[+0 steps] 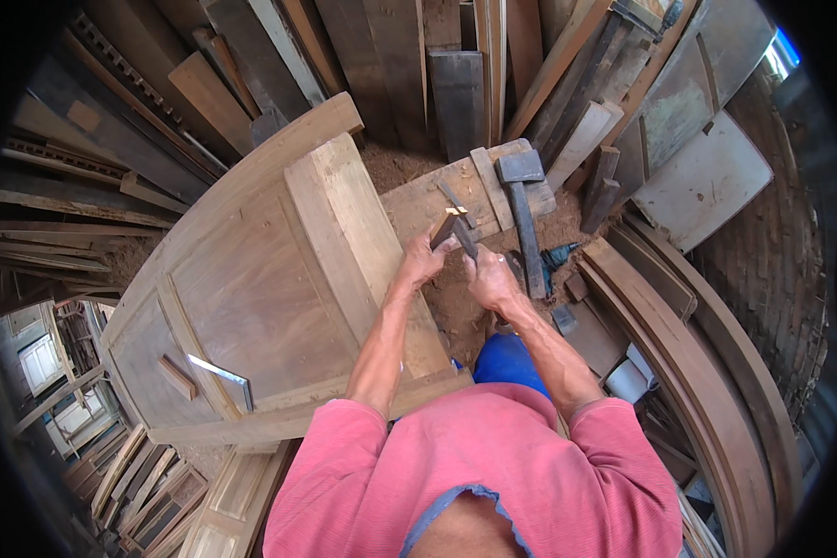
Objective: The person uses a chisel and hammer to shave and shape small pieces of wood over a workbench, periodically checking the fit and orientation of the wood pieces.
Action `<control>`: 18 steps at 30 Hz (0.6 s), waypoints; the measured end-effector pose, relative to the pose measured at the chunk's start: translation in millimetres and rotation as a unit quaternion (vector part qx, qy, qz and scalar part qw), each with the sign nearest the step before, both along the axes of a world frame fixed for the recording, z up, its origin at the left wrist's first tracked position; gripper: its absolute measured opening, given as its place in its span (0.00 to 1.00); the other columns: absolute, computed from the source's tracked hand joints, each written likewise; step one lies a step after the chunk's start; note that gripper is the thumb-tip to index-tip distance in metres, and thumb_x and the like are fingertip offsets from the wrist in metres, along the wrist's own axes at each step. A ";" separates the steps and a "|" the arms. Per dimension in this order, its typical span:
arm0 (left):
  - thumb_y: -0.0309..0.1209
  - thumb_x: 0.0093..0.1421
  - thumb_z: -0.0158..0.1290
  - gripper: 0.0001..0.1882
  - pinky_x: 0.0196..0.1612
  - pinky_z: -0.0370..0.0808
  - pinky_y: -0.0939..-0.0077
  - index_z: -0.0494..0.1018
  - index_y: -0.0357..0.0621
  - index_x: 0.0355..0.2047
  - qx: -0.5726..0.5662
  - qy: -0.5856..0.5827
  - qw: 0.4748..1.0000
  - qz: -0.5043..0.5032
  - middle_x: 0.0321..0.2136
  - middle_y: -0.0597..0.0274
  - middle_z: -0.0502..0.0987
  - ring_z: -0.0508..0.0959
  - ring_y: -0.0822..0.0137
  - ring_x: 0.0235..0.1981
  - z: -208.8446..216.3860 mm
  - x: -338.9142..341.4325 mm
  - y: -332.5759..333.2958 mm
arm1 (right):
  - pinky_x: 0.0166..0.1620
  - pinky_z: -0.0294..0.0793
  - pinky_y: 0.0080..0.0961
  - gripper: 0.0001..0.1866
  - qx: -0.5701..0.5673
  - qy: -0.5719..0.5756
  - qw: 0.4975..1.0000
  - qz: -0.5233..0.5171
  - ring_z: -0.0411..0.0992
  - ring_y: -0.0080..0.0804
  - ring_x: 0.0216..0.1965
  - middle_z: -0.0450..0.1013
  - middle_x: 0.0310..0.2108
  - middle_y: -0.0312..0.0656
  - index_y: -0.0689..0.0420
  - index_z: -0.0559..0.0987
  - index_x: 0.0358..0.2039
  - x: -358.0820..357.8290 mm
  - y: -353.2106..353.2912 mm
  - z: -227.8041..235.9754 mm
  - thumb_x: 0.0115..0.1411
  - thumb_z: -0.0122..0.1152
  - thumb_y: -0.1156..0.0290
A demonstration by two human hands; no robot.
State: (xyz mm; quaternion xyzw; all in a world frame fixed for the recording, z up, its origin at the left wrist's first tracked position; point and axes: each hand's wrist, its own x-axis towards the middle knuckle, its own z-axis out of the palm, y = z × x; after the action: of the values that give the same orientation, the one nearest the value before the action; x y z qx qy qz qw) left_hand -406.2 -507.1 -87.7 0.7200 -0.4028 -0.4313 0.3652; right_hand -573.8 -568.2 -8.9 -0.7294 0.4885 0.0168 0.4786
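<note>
My left hand [422,259] is closed around a small piece of wood [445,228] with a pale cut end. Close beside it, my right hand [492,278] grips a dark, narrow tool [466,241] whose tip comes near the wood; its exact kind is unclear. Both hands are above the near edge of a low wooden board [428,203] with a crosspiece. A thin dark strip [454,197] lies on that board. Just right of my right hand, a large hammer [522,167] with a blocky head rests on the board, its handle toward me.
At left lies a panelled wooden door [270,279] bearing a try square [221,374] and a small wood block [178,377]. Planks [395,65] lean along the far side. Curved beams [688,372] stand at right, near a teal power tool [558,257]. Shavings cover the floor.
</note>
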 end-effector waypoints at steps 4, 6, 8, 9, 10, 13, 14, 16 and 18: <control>0.33 0.58 0.60 0.17 0.40 0.76 0.58 0.74 0.38 0.46 0.038 -0.068 0.997 -0.017 0.34 0.40 0.80 0.81 0.44 0.40 24.1 5.8 -6.5 | 0.40 0.73 0.55 0.17 -0.019 0.038 0.999 -0.029 0.74 0.66 0.38 0.74 0.31 0.67 0.69 0.73 0.40 9.2 3.6 -5.7 0.65 0.52 0.63; 0.33 0.58 0.59 0.17 0.41 0.76 0.57 0.74 0.36 0.45 0.054 -0.086 0.995 -0.023 0.33 0.38 0.79 0.80 0.41 0.40 34.8 7.7 -10.4 | 0.40 0.73 0.56 0.18 -0.018 0.041 0.998 -0.032 0.74 0.67 0.39 0.74 0.31 0.68 0.69 0.73 0.41 10.3 3.7 -17.7 0.65 0.52 0.63; 0.33 0.59 0.59 0.16 0.41 0.76 0.56 0.74 0.35 0.44 0.068 -0.106 0.992 -0.030 0.33 0.37 0.79 0.79 0.38 0.39 36.5 7.7 -10.3 | 0.36 0.76 0.46 0.16 -0.057 0.001 0.998 0.009 0.77 0.58 0.33 0.76 0.28 0.60 0.66 0.74 0.42 4.7 1.8 -44.4 0.66 0.52 0.63; 0.34 0.59 0.58 0.16 0.41 0.76 0.56 0.74 0.34 0.42 0.065 -0.138 0.987 -0.057 0.32 0.40 0.80 0.81 0.42 0.37 32.2 7.0 -6.4 | 0.36 0.76 0.46 0.16 -0.059 -0.002 0.998 0.012 0.77 0.58 0.33 0.76 0.28 0.60 0.66 0.74 0.42 -3.0 -1.1 -48.1 0.66 0.52 0.63; 0.34 0.60 0.57 0.15 0.40 0.77 0.57 0.74 0.34 0.41 0.063 -0.169 0.980 -0.084 0.31 0.44 0.81 0.82 0.46 0.34 28.8 8.0 -1.4 | 0.32 0.76 0.39 0.15 0.167 -0.126 0.977 -0.045 0.76 0.47 0.28 0.74 0.25 0.51 0.64 0.74 0.44 -10.3 -5.3 -42.3 0.67 0.52 0.63; 0.36 0.60 0.57 0.14 0.34 0.77 0.64 0.74 0.37 0.38 0.156 0.203 0.963 -0.081 0.27 0.57 0.81 0.81 0.60 0.27 37.5 12.3 8.2 | 0.27 0.73 0.27 0.13 0.487 -0.279 0.817 -0.133 0.70 0.29 0.22 0.68 0.22 0.35 0.59 0.74 0.46 -33.2 -15.9 6.1 0.69 0.51 0.63; 0.36 0.60 0.57 0.14 0.34 0.77 0.64 0.74 0.37 0.38 0.158 0.206 0.962 -0.084 0.27 0.57 0.81 0.81 0.60 0.27 46.5 7.5 9.2 | 0.25 0.71 0.21 0.12 0.580 -0.313 0.732 -0.174 0.66 0.20 0.20 0.64 0.22 0.30 0.57 0.73 0.47 -43.1 -14.2 17.3 0.69 0.51 0.64; 0.36 0.60 0.57 0.12 0.28 0.73 0.76 0.75 0.41 0.37 0.121 0.531 0.838 0.035 0.23 0.67 0.77 0.78 0.74 0.25 63.1 -3.9 10.7 | 0.25 0.71 0.22 0.11 0.569 -0.271 0.760 -0.159 0.67 0.20 0.20 0.64 0.22 0.30 0.56 0.74 0.46 -51.0 -3.9 11.6 0.69 0.51 0.65; 0.34 0.60 0.57 0.09 0.23 0.69 0.75 0.74 0.42 0.36 0.163 0.499 0.851 0.013 0.21 0.68 0.75 0.73 0.73 0.20 40.8 -8.9 21.1 | 0.30 0.76 0.34 0.13 0.424 -0.173 0.886 -0.073 0.75 0.35 0.25 0.71 0.23 0.40 0.60 0.74 0.46 -48.3 4.9 -6.0 0.67 0.52 0.65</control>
State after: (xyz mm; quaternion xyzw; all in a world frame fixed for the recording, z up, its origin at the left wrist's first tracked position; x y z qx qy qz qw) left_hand -415.1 -486.0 -46.9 0.4620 -0.0813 -0.7873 0.4002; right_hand -622.1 -563.3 -15.0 -0.4105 0.3961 0.0604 0.8191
